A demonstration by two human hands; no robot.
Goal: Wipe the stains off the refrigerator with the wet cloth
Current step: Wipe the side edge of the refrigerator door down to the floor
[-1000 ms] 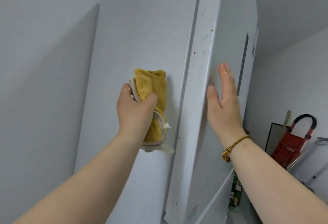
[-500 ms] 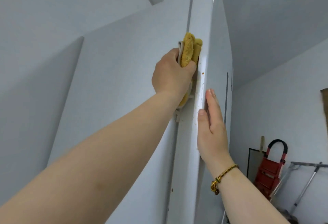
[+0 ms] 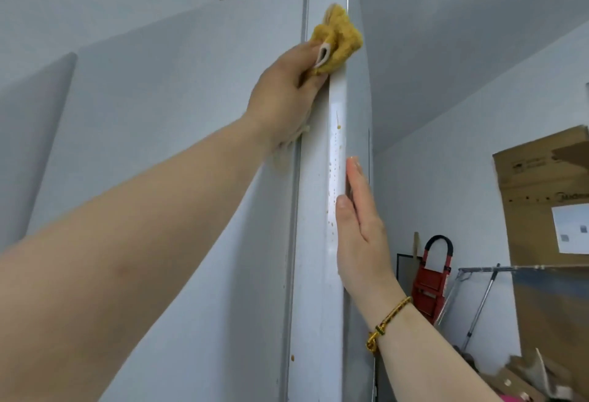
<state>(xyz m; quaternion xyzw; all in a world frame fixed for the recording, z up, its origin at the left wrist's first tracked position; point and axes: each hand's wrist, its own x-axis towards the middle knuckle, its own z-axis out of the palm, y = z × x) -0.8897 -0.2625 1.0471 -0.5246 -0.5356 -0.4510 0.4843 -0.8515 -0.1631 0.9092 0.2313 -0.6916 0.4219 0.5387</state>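
While the left hand (image 3: pixel 283 98) is raised high with its fingers curled round a bunched yellow cloth (image 3: pixel 339 39), it holds that cloth against the narrow white edge of the refrigerator (image 3: pixel 318 290) door, just under the door's top corner. A pale hem of the cloth shows between the fingers, and most of the yellow bundle sticks out above the hand, lapping over the edge toward the right. Below the cloth, small orange-brown stains (image 3: pixel 333 204) are scattered down the same edge: one larger drop sits not far under the left hand, and a run of finer specks lies beside the right thumb. The right hand (image 3: pixel 360 232) is open, its fingers straight and together, laid flat on the door's front face just to the right of the edge, with the thumb along the corner near the specks. A bracelet (image 3: pixel 387 325) of gold and dark beads circles the right wrist. Farther off on the right, a red step stool (image 3: pixel 432 277) with a black handle leans at the wall (image 3: pixel 446 178), a metal rack (image 3: pixel 487 277) stands beside it, and a large cardboard box (image 3: pixel 541 178) bearing a white sheet rises behind the rack.
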